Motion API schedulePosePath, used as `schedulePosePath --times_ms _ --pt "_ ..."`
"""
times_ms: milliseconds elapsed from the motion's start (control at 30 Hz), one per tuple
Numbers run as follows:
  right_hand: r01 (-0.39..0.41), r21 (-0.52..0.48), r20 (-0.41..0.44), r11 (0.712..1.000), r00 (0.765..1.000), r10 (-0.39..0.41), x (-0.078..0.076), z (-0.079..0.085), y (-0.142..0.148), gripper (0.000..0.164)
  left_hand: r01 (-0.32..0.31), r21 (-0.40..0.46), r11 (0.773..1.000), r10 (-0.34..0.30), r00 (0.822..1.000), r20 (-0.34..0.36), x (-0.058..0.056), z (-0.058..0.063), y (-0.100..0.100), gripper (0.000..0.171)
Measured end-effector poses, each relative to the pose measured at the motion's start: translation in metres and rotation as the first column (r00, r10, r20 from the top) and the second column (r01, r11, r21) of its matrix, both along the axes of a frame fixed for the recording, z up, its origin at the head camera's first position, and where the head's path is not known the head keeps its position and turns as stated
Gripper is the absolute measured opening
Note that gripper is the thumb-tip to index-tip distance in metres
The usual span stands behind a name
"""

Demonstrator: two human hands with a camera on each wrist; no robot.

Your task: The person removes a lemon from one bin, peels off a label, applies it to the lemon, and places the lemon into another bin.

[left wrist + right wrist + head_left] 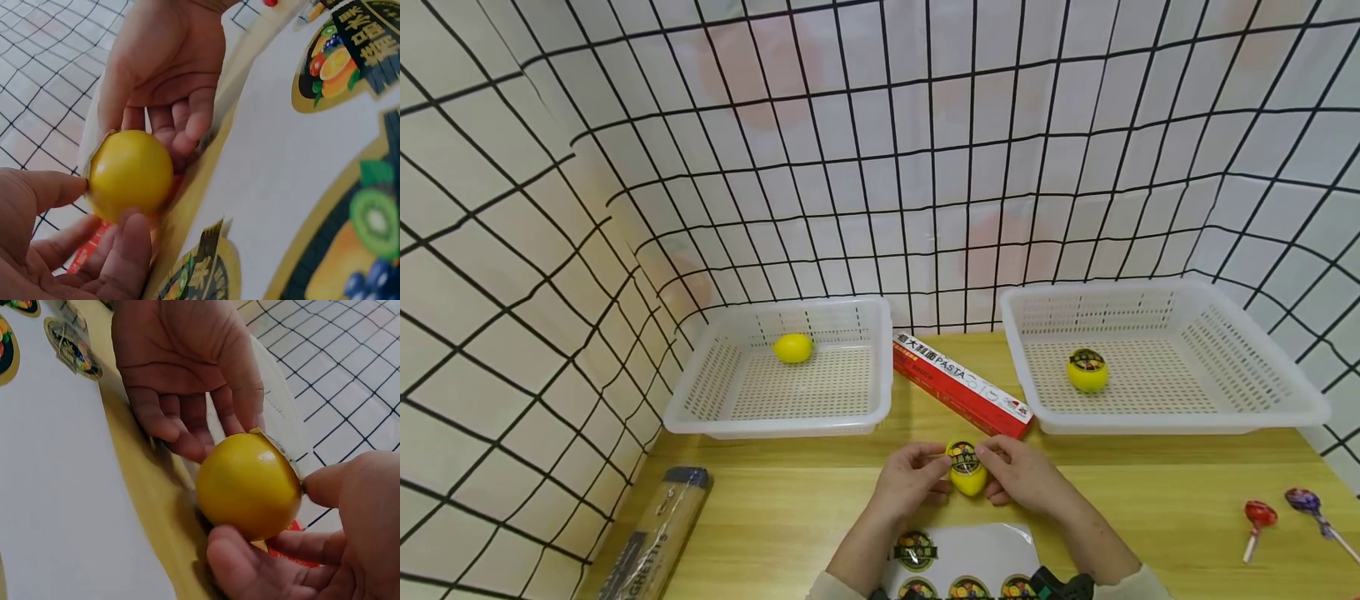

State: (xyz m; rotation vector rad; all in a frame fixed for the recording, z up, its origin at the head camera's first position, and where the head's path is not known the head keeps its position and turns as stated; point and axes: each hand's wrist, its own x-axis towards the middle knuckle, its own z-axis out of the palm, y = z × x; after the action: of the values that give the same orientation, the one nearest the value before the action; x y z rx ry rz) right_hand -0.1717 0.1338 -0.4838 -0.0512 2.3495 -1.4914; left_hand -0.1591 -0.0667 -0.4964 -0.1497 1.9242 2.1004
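Left hand (907, 477) and right hand (1024, 475) pinch a yellow fruit (968, 483) from opposite sides, thumbs at its sticker (963, 457)

Glossy, smooth handheld yellow fruit (247, 487), smooth paper-like sticker sheet (981, 552), plastic baskets (1180, 422), wood-grained tabletop (775, 504).

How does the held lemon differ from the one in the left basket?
The held lemon bears a sticker; the other lemon shows none. The held lemon sits between left hand and right hand; the other lemon lies in the left basket. In the head view, the held lemon looks longer vertically, the other lemon horizontally. Both are yellow.
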Motion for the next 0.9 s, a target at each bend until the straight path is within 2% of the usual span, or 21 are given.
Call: schedulePosePath --times_ms 100,200,333,433,500,633,800,900 --pt "-0.015 -0.052 -0.001 0.999 1.0 0.015 0.0 0.002 0.0 0.046 0.021 0.027 0.999 -0.021 1.0 -0.023 0.0 0.003 -0.002 0.04" --pt "-0.014 -0.079 -0.018 0.997 1.0 0.013 0.002 0.008 -0.001 0.05 0.062 0.066 0.996 -0.056 0.995 -0.078 -0.001 0.009 -0.005 0.04" --pt "-0.042 -0.072 -0.084 0.997 0.996 0.036 0.006 0.016 -0.005 0.05 0.147 0.02 0.989 -0.142 0.976 -0.166 0.001 0.017 -0.007 0.037" --pt "-0.044 -0.067 -0.149 0.997 0.988 0.034 0.009 0.02 -0.009 0.044 0.173 -0.035 0.984 -0.177 0.96 -0.216 0.003 0.023 -0.007 0.034" --pt "-0.019 -0.079 -0.172 0.997 0.985 0.005 0.011 0.021 -0.012 0.039 0.173 -0.046 0.984 -0.179 0.955 -0.235 0.004 0.026 -0.006 0.034" --pt "0.036 -0.083 -0.224 0.996 0.973 -0.054 0.013 0.021 -0.015 0.038 0.164 -0.046 0.985 -0.17 0.958 -0.23 0.006 0.03 -0.006 0.035" --pt "0.137 -0.073 -0.296 0.988 0.943 -0.153 0.016 0.018 -0.017 0.042 0.176 -0.028 0.984 -0.178 0.957 -0.23 0.007 0.031 -0.004 0.037" --pt "0.191 -0.042 -0.344 0.981 0.919 -0.194 0.017 0.018 -0.021 0.045 0.174 -0.066 0.983 -0.185 0.953 -0.238 0.009 0.032 -0.003 0.039"
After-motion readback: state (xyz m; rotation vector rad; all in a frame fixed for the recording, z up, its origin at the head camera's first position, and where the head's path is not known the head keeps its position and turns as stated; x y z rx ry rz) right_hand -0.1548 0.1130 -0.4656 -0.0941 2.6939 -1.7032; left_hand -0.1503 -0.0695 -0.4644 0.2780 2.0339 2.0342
